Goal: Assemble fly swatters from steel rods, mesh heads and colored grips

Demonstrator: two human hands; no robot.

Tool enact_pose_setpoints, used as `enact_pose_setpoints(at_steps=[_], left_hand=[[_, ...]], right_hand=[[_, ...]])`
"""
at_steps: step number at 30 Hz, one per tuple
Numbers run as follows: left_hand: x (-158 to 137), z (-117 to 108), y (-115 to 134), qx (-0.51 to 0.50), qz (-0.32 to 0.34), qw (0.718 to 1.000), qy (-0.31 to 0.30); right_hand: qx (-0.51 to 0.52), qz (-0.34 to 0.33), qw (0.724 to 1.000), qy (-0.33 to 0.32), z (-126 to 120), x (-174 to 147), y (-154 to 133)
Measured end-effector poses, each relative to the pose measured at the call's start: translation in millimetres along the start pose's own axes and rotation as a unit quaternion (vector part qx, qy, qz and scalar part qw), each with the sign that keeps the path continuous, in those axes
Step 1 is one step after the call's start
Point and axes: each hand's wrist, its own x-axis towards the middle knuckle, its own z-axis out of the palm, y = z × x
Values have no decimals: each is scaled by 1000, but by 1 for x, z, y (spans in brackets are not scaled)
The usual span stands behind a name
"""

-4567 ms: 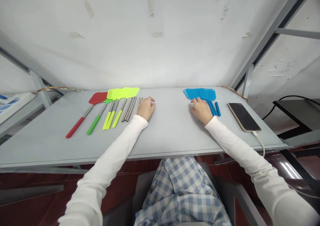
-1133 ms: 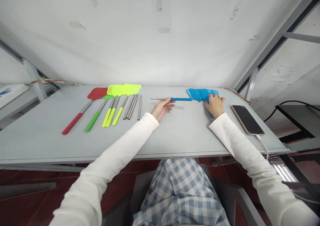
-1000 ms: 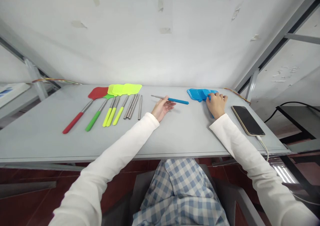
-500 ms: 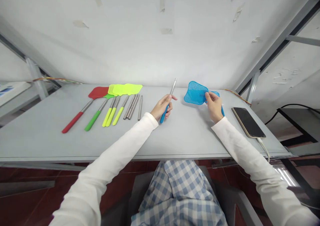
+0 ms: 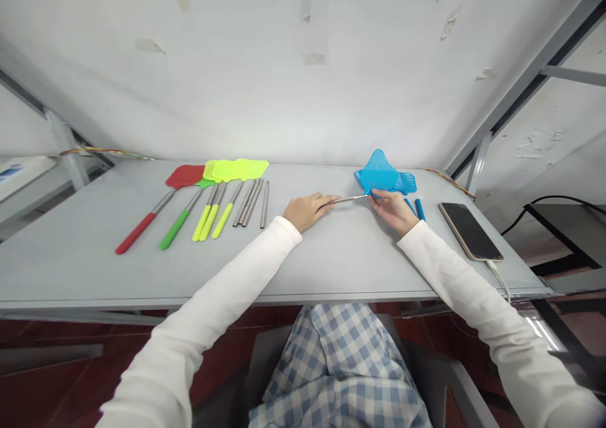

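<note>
My left hand (image 5: 307, 211) is closed around a metal rod (image 5: 349, 199), whose blue handle is hidden by the hand. The rod points right, and its tip meets the neck of a blue fly swatter head (image 5: 377, 170). Pinching that neck between thumb and fingers is my right hand (image 5: 392, 211). Whether the rod sits inside the neck cannot be made out. Another blue swatter head (image 5: 407, 182) lies on the table behind, partly covered. Two blue handles (image 5: 420, 209) rest just right of my right hand.
Left on the grey table (image 5: 284, 276) lie a red fly swatter (image 5: 137, 232), a green one (image 5: 175, 229), several yellow ones (image 5: 241, 169) and several loose metal rods (image 5: 264, 206). A phone (image 5: 471, 231) with a charging cable lies at the right. The wall (image 5: 265, 100) stands behind.
My left hand has turned the rod from upright to nearly level, pointing right. My right hand has shifted left and turned the blue swatter head so its neck meets the rod's tip.
</note>
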Motion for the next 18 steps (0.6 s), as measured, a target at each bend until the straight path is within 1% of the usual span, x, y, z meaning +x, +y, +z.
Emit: enact_pose_setpoints(at_steps=[4, 7, 12, 15, 18], left_hand=[[0, -1, -1, 6, 24, 1000, 13], [0, 0, -2, 32, 38, 999, 16], [0, 0, -3, 106, 26, 994, 31], [0, -1, 0, 190, 23, 981, 9], [-1, -2, 4, 299, 24, 954, -26]], right_hand=[[8, -27, 1000, -9, 1, 0, 2], [24, -38, 999, -5, 1, -1, 2], [28, -37, 999, -18, 1, -1, 3], [25, -30, 999, -33, 0, -1, 5], [12, -28, 999, -43, -1, -1, 7]])
